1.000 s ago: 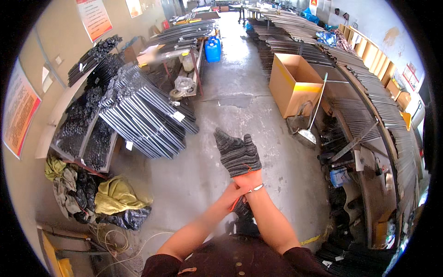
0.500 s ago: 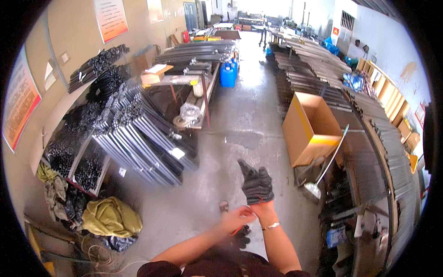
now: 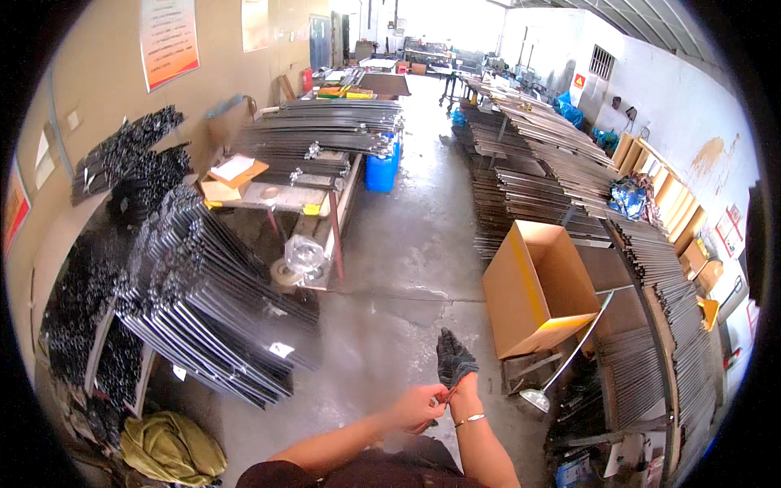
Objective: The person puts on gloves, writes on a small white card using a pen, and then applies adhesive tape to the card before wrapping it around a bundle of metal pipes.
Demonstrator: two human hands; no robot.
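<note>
Grey concrete floor (image 3: 390, 268) runs down a long workshop between stacks of dark metal strips. On its right stands an open cardboard box (image 3: 541, 289), tipped a little toward the aisle; what is inside cannot be seen. A blue drum (image 3: 381, 169) stands by the far end of the bench (image 3: 285, 195), which carries long metal strips, a flat cardboard piece with a sheet of paper, and a clear plastic bag (image 3: 305, 254) hanging by its near leg. Racks of thin rods (image 3: 203, 301) lean at the left, with a yellow-green cloth (image 3: 171, 447) heaped on the floor below them. A long-handled shovel (image 3: 569, 358) leans just right of the box, its blade on the floor. Low in the middle, the right hand (image 3: 452, 362) is raised with fingers together and upright, wearing a dark knit glove (image 3: 454, 356); a bangle (image 3: 469, 420) circles its wrist. The bare left hand (image 3: 419, 407) is closed in a pinch on the glove's cuff at that wrist
</note>
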